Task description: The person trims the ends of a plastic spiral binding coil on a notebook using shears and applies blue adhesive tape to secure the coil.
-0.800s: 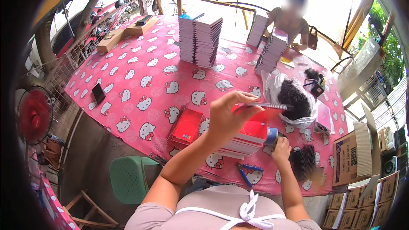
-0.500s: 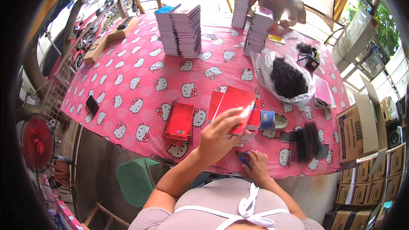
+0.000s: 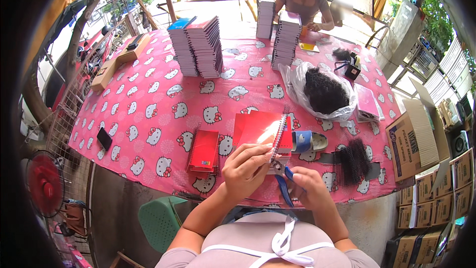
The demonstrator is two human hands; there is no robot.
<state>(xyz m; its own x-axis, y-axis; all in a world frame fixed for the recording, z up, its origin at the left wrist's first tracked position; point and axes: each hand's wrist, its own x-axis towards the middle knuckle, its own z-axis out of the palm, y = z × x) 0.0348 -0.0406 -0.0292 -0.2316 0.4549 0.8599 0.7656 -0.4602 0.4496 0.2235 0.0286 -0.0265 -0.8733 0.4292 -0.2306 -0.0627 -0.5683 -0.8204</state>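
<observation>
Red spiral notebook (image 3: pixel 263 131) is what the person has in hand, held over the near side of the pink-covered table (image 3: pixel 119 154), right in front of the body and above a pile of red notebooks (image 3: pixel 286 142). The left hand (image 3: pixel 247 166) grasps its near end, fingers closed on the cover close to the wire coil (image 3: pixel 280 134) that runs along the right edge. The right hand (image 3: pixel 311 186) is wrapped round blue-handled pliers (image 3: pixel 283 188), their head brought up to the near end of that coil. From where I stand the fingers crowd the spot, so I can't tell whether the tips actually touch the wire.

I'd judge the notebook light enough for one hand. Its cover catches a bright glare, so I'd expect it to be smooth and a little slippery, bending rather than breaking. The coil looks springy and easily squashed; a firm pinch on cover and pages together, just beside the wire, seems the best hold, leaving the coil's end free.

To the left lies a smaller stack of red notebooks (image 3: pixel 203 149). Over on the right, loose black coils (image 3: pixel 352 161) lie bunched, and beyond them a plastic bag (image 3: pixel 292 82) bulges with a dark tangle. Across the table sits a co-worker (image 3: pixel 302 12).
</observation>
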